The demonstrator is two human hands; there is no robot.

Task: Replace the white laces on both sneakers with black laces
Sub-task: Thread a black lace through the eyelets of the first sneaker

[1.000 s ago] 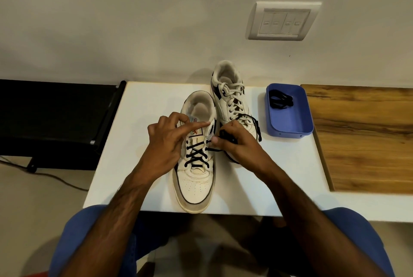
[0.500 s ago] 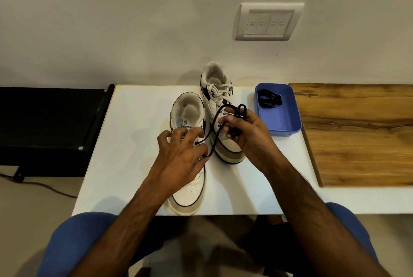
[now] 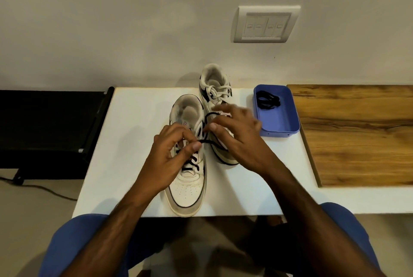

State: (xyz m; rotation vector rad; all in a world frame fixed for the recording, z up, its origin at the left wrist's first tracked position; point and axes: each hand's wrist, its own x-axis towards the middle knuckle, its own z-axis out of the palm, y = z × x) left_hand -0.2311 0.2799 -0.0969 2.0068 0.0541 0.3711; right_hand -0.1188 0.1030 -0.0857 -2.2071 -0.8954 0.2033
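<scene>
The near sneaker (image 3: 187, 187), toe toward the person and heel toward the wall, lies under the left hand (image 3: 169, 156), which pinches its black lace (image 3: 207, 142) (half-threaded), while the right hand (image 3: 237, 136), fingers spread loose, hovers over the white-laced sneaker (image 3: 215, 89) on the counter (image 3: 134, 142).

From my feed, the right hand (image 3: 234, 133) smears with motion blur at the fingers (image 3: 242, 112); I can't tell whether it grips the black lace (image 3: 209, 142). It covers the middle of the far sneaker (image 3: 215, 89). The left hand (image 3: 173, 154) hides the near sneaker's (image 3: 188, 189) upper eyelets. Wooden board (image 3: 357, 133) runs off the right edge. Switch plate (image 3: 266, 24) markings too small to read.
</scene>
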